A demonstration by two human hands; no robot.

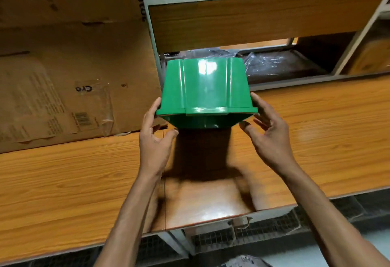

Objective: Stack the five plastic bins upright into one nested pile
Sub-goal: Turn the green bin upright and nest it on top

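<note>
One green plastic bin (205, 86) hangs in the air above the wooden shelf (63, 171), tipped so its open rim faces me and downward and its base points away. My left hand (154, 137) grips the left end of the rim, thumb underneath. On the right end of the rim, my right hand (268, 131) presses with spread fingers. The bin casts a dark shadow on the shelf below it. No other bins are in view.
A large cardboard box (63, 66) stands on the shelf at the left, close to the bin. A metal upright (152, 34) rises behind the bin. Crumpled clear plastic (266, 64) lies on the lower back shelf. Wire mesh (263, 230) runs under the shelf's front edge.
</note>
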